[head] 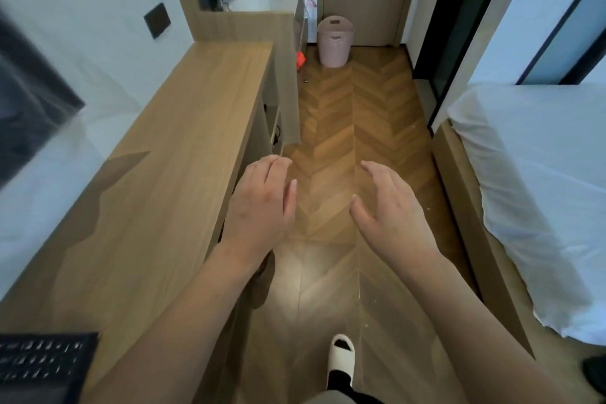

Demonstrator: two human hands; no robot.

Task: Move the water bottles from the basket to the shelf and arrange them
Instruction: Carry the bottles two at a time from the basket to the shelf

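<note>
1. Left hand & right hand: both empty, fingers relaxed and spread, held out in front, prob. ready to reach.
2. Pink basket on floor far ahead by door; bottles not visible inside.
3. Counter at left, likely the shelf; its top bare near hands.

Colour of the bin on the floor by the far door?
Pale pink bin, seen best in the head view.

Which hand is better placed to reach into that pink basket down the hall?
Neither clearly: left hand and right hand are both empty, open and far from the pink basket. The right lines up slightly better; the left is beside the wooden counter.
</note>
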